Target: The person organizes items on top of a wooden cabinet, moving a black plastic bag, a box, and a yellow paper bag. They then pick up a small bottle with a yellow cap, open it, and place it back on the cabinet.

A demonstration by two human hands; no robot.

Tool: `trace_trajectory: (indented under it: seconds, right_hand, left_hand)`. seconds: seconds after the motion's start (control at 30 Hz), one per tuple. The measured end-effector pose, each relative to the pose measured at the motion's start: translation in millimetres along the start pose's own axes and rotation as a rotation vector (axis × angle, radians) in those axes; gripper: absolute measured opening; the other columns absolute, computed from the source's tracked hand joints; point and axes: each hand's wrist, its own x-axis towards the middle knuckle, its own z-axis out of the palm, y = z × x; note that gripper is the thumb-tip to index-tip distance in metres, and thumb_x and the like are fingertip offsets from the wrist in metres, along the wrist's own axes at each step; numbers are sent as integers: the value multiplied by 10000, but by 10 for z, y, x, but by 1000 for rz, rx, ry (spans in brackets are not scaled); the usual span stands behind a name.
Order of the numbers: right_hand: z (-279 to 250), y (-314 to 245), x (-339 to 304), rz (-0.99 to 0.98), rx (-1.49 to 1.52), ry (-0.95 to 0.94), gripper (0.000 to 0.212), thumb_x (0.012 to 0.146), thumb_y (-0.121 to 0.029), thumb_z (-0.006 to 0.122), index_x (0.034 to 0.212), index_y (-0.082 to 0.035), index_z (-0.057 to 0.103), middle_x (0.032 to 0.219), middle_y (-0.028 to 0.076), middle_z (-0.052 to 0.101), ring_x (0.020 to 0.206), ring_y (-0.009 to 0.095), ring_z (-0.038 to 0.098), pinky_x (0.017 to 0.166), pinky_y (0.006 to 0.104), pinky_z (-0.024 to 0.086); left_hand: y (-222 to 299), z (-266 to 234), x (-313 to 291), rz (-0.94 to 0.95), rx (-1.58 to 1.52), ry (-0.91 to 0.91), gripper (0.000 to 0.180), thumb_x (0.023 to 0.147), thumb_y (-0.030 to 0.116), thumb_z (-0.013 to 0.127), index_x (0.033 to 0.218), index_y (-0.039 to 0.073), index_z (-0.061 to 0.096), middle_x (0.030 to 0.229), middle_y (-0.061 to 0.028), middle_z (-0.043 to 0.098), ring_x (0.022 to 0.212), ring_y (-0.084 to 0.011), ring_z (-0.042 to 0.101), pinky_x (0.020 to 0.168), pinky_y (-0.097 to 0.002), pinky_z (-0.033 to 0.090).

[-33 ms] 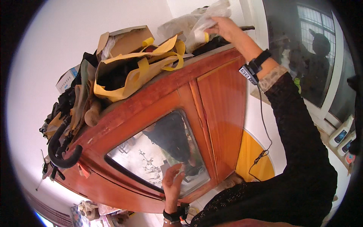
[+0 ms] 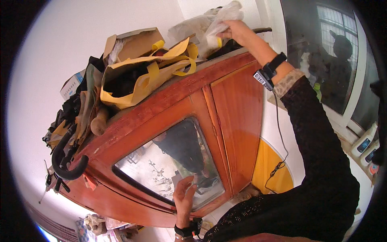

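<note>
My right hand (image 2: pixel 233 31), on an arm raised at the upper right, pinches a crumpled clear plastic bag (image 2: pixel 225 15) on top of the reddish wooden wardrobe (image 2: pixel 238 101). Something yellow and white shows through the plastic beneath the fingers. Its lower part lies among dark items, partly hidden. Lower down, my left hand (image 2: pixel 184 198) hovers in front of the wardrobe's mirror (image 2: pixel 153 161). Its fingers are bent and apart, and I see nothing held in them. Left of the plastic bag lies a yellow tote bag (image 2: pixel 133 94) with its mouth gaping.
A cardboard box (image 2: pixel 133 42) rests behind the tote. Black curved umbrella handles (image 2: pixel 70 173) and a wooden rod end (image 2: pixel 98 126) jut over the wardrobe's left edge. A window (image 2: pixel 322 60) and white bottles (image 2: pixel 365 141) are at the right. A cable (image 2: pixel 278 129) dangles from my right wrist.
My right hand has shifted slightly down and left with the plastic bag. The plastic now covers more of the white and yellow thing. My left hand has hardly moved.
</note>
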Motion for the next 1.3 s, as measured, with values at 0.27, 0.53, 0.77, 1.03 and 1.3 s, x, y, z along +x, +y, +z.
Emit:
trace_trajectory:
  seconds: [0.27, 0.53, 0.77, 1.03, 1.3]
  right_hand:
    - [-269, 391, 260, -101, -441, -106, 359, 946, -262, 543, 1201, -11, 577, 1165, 92, 602, 1035, 209, 597, 827, 317, 534]
    - [-580, 677, -123, -339, -1056, -251, 377, 898, -319, 560, 1116, -21, 634, 1130, 187, 651, 1040, 344, 613, 889, 383, 471]
    - [-449, 624, -68, -629, -1440, -170, 189, 807, -127, 554, 919, -20, 662, 973, 185, 644, 950, 387, 606, 802, 458, 496]
    - [-194, 579, -91, -589, -1668, -302, 191, 739, 11, 556, 910, 11, 643, 978, 152, 598, 964, 366, 596, 801, 434, 496]
    - [114, 359, -155, -580, -1976, -652, 195, 749, 1, 566, 921, -19, 654, 948, 150, 622, 869, 372, 627, 734, 454, 516]
  left_hand:
    - [-191, -144, -126, -116, -101, 69, 260, 847, -38, 617, 1106, -16, 614, 1069, -71, 652, 976, -127, 590, 877, -253, 450]
    - [-392, -94, -99, -213, -129, 24, 235, 858, -15, 625, 1092, -11, 608, 1031, -67, 658, 942, -125, 601, 858, -243, 451]
    - [-454, 11, -27, -246, -75, -37, 199, 867, -26, 607, 1066, -17, 608, 1027, -75, 662, 955, -132, 609, 858, -248, 461]
    - [-559, 19, -67, -246, -139, -58, 188, 869, -25, 609, 1057, -7, 615, 1023, -77, 668, 963, -134, 617, 865, -252, 468]
    - [-651, 43, -174, -219, -73, -143, 197, 861, 29, 630, 1053, -14, 626, 992, -69, 674, 940, -142, 607, 863, -271, 466]
